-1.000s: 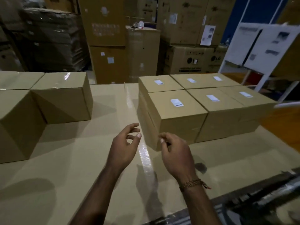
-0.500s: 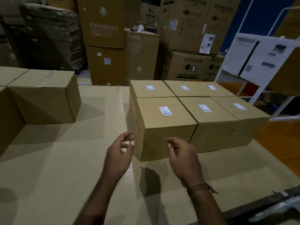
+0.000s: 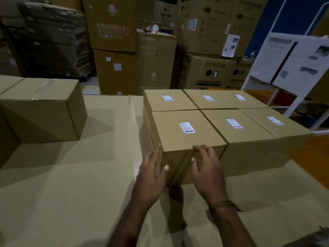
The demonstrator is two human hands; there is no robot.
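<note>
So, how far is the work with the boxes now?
Done: six brown cardboard boxes stand in a tight block, each bearing a white paper label. In hand: the left hand and right hand touch its front-left box. Left: the plain brown cardboard box at left shows no label, perhaps waiting.

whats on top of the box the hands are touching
On the box lies one white barcode label, nothing else. The right hand touches its front top edge. The flaps are closed, so its contents are hidden.
</note>
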